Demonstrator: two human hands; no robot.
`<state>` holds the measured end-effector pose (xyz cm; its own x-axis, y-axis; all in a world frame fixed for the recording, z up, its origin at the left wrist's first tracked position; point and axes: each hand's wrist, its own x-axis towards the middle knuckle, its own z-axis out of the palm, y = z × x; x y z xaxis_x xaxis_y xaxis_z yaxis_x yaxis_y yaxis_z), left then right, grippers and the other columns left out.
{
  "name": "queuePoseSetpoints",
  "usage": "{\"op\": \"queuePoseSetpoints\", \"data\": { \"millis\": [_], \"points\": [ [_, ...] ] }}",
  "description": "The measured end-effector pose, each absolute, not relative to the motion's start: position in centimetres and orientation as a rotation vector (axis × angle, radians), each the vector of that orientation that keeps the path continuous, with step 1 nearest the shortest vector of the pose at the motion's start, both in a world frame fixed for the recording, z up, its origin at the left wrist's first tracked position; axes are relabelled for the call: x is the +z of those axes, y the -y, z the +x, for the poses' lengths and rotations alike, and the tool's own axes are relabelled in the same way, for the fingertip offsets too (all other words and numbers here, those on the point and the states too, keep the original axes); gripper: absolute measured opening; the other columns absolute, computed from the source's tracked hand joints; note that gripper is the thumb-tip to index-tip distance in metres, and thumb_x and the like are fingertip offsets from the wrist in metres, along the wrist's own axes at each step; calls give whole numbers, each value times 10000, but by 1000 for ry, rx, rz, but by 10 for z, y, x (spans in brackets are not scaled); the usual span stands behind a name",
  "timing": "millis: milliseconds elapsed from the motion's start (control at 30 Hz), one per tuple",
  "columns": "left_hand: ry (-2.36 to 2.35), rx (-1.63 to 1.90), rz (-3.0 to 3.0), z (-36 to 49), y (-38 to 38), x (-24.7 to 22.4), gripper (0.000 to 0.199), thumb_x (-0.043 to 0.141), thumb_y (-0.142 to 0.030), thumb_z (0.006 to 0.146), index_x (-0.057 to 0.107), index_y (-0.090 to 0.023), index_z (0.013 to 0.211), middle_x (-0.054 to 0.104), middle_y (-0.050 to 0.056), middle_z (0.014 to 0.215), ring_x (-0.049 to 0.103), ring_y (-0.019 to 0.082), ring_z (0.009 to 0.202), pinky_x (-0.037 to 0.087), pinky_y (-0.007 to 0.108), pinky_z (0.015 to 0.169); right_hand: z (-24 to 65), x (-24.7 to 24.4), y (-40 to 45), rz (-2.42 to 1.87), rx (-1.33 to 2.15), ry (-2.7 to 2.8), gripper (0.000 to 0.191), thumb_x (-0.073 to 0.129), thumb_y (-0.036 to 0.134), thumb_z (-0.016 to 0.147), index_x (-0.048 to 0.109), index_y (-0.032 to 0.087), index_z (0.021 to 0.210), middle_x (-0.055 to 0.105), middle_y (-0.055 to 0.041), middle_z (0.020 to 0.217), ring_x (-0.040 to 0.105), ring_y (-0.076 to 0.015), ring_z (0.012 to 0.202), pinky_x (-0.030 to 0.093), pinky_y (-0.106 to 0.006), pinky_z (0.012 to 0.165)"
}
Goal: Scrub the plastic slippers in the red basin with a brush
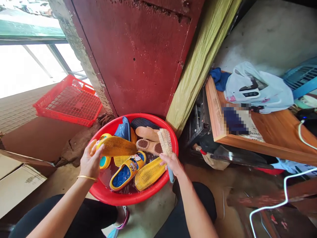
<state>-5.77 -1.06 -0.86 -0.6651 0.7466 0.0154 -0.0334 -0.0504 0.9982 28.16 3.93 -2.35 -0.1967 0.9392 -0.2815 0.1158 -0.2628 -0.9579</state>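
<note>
A red basin (133, 199) stands on the floor between my knees with water and several sandals in it. My left hand (91, 158) holds a yellow slipper (119, 146) above the basin's left part, its ridged sole showing. In my right hand (172, 163), at the right rim, is a brush (165, 142) with pale bristles pointing up and a blue-grey handle. Below the hands lie a yellow and blue slipper (127, 170) and a yellow slipper (150, 174) with its sole up. Tan sandals (147, 134), a blue slipper (123, 130) and a black sole (143, 123) rest towards the back.
A red plastic crate (74, 102) sits at the left by cardboard (32, 142). Behind the basin are a dark red door (133, 59) and a yellow-green curtain (195, 72). On the right, a wooden table (277, 127) bears a white plastic bag (260, 87); a white cable hangs near it.
</note>
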Motion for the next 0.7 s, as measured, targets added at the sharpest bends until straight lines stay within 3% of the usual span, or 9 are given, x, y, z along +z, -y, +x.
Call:
{"op": "queuePoseSetpoints", "data": {
  "millis": [100, 200, 267, 333, 433, 533, 700],
  "points": [
    [-1871, 1700, 609, -58, 22, -17, 632, 843, -403, 690, 560, -218, 1224, 602, 92, 1279, 517, 319, 1287, 345, 530, 1154, 291, -33, -41, -1371, 1541, 1223, 443, 755, 485, 746, 643, 179, 1046, 697, -38, 915, 658, -140, 562, 366, -181, 345],
    [-1984, 1617, 1097, -32, 32, -11, 619, 834, -431, 675, 609, -263, 1226, 584, 87, 1408, 448, 358, 1384, 256, 549, 1215, 294, -40, -46, -1357, 1558, 1169, 493, 769, 500, 728, 617, 179, 1069, 691, -30, 915, 651, -129, 546, 371, -179, 355],
    [-1787, 1504, 1240, 2, 37, -12, 565, 835, -430, 663, 667, -276, 1180, 651, 91, 1339, 493, 366, 1361, 301, 508, 1208, 292, -43, -51, -1367, 1556, 1136, 562, 780, 499, 718, 587, 187, 1144, 694, -37, 952, 649, -124, 543, 365, -174, 356],
    [-1557, 1116, 1329, 41, 38, -24, 484, 794, -415, 706, 704, -280, 1162, 697, 117, 1292, 559, 366, 1312, 359, 487, 1179, 288, -44, -55, -1369, 1562, 1102, 691, 787, 477, 714, 510, 215, 1291, 696, -47, 1024, 660, -126, 562, 380, -174, 369],
    [-1477, 587, 1612, 91, 32, -56, 803, 789, -365, 633, 580, -208, 1393, 509, 188, 1539, 407, 393, 1459, 291, 507, 1219, 282, -45, -60, -1348, 1596, 1077, 849, 764, 443, 734, 358, 260, 1457, 695, -58, 1085, 673, -138, 594, 419, -186, 398],
    [-1638, 234, 1736, 114, 21, -82, 994, 708, -381, 636, 387, -125, 1541, 296, 242, 1653, 257, 413, 1531, 208, 558, 1232, 277, -48, -63, -1364, 1619, 1116, 802, 713, 433, 773, 365, 262, 1475, 697, -56, 1054, 660, -135, 578, 400, -181, 392],
    [-1679, 4, 1790, 120, 9, -87, 1069, 656, -353, 618, 289, -88, 1587, 336, 279, 1621, 300, 441, 1507, 194, 566, 1221, 275, -57, -68, -1406, 1611, 1211, 751, 711, 428, 796, 399, 252, 1457, 690, -62, 1065, 642, -111, 542, 388, -172, 382]
  ]
}}
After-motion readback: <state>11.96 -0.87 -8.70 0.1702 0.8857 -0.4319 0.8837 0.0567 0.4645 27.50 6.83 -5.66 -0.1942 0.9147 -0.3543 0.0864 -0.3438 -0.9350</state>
